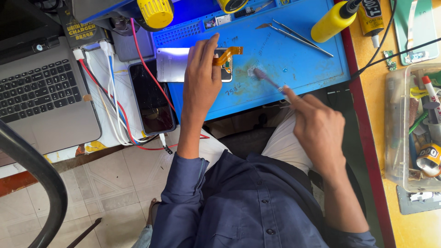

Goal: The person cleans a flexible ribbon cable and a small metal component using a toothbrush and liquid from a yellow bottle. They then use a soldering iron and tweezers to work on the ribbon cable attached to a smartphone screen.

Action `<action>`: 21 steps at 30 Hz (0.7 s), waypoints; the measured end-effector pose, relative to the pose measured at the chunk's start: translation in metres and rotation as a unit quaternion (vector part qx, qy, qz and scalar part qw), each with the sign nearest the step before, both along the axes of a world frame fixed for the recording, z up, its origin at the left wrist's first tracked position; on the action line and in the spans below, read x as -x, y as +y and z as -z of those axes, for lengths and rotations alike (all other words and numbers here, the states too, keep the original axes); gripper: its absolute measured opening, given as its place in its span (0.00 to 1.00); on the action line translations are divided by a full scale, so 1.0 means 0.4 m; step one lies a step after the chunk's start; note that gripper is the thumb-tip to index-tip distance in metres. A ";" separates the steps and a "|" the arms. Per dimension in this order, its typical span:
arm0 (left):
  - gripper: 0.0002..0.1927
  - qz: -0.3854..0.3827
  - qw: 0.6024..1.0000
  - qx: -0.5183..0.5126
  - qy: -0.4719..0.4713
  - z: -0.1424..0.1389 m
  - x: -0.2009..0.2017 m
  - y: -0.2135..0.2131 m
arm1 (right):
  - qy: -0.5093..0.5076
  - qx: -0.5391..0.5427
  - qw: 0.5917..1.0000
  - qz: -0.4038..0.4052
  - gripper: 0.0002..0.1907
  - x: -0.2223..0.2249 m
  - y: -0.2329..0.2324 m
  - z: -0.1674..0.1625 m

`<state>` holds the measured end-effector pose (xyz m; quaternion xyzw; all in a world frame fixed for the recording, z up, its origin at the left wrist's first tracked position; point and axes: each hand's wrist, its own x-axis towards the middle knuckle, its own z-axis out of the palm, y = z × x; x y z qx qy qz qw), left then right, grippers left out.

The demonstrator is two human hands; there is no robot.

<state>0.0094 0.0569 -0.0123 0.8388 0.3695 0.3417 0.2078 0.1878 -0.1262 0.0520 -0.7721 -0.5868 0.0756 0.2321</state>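
My left hand [200, 76] presses down on a silver phone body [173, 64] lying on a blue work mat [294, 50], its fingers over the end where an orange flex cable [228, 53] sticks up. My right hand [317, 126] grips a small brush [266, 79], its bristled tip resting on a dusty patch of the mat just right of the phone body. The brush is blurred.
A black phone [151, 96] and red and white cables [115, 105] lie left of the mat, beside a grey laptop [41, 96]. Tweezers [298, 34] and a yellow bottle [333, 20] sit at the mat's far side. A clear box of tools [413, 124] stands at right.
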 end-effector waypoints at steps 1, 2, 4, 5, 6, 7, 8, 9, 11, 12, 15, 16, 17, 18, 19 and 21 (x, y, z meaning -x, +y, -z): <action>0.31 0.003 1.000 -0.008 -0.004 0.000 0.001 0.002 | -0.017 -0.003 1.000 0.008 0.23 0.000 0.000 -0.001; 0.31 0.006 1.000 -0.014 -0.007 0.000 0.003 0.002 | -0.033 -0.004 0.999 0.016 0.23 0.002 0.000 -0.001; 0.31 0.009 1.000 -0.008 -0.011 -0.001 0.003 0.001 | -0.053 0.003 0.998 0.020 0.23 0.006 0.002 0.000; 0.31 0.007 1.000 0.005 -0.012 -0.001 0.002 0.001 | -0.057 0.010 0.998 0.014 0.23 0.009 0.005 0.002; 0.31 0.006 1.000 0.018 -0.012 -0.002 0.002 0.001 | -0.060 0.019 0.998 0.008 0.24 0.009 0.005 0.002; 0.30 0.006 1.000 0.013 -0.013 -0.003 0.002 0.000 | -0.045 0.005 0.999 0.000 0.24 0.007 0.004 0.002; 0.30 0.008 1.000 0.008 -0.014 -0.004 0.000 -0.001 | -0.031 -0.009 0.999 -0.007 0.24 0.006 0.005 0.001; 0.30 0.009 1.000 0.004 -0.017 -0.004 -0.001 -0.001 | -0.017 -0.022 1.000 -0.014 0.23 0.002 0.003 -0.001; 0.31 0.009 1.000 -0.009 -0.017 -0.006 -0.001 0.001 | -0.034 0.004 0.999 0.019 0.24 0.001 0.005 -0.002; 0.31 0.008 1.000 -0.013 -0.015 -0.006 -0.001 -0.001 | -0.041 0.020 0.998 0.036 0.24 0.001 0.004 -0.002; 0.30 0.006 0.999 0.035 -0.013 -0.007 0.000 -0.001 | 0.008 -0.008 1.000 -0.021 0.25 0.009 0.003 -0.002; 0.30 0.006 1.000 0.020 -0.013 -0.007 0.000 -0.001 | 0.039 -0.019 0.999 -0.030 0.25 0.010 0.002 -0.003; 0.30 0.005 1.000 0.006 -0.013 -0.006 -0.001 -0.001 | 0.068 -0.030 0.996 -0.040 0.24 0.009 -0.002 -0.005; 0.30 0.005 1.000 -0.008 -0.013 -0.006 -0.001 -0.001 | 0.098 -0.040 0.993 -0.049 0.24 0.009 -0.003 -0.005; 0.30 0.006 1.000 -0.009 -0.015 -0.005 -0.001 -0.001 | 0.074 -0.035 0.996 -0.021 0.24 0.008 -0.003 -0.006; 0.31 0.007 1.000 -0.009 -0.019 -0.005 0.001 -0.002 | 0.029 -0.021 0.999 0.034 0.23 0.006 -0.002 -0.005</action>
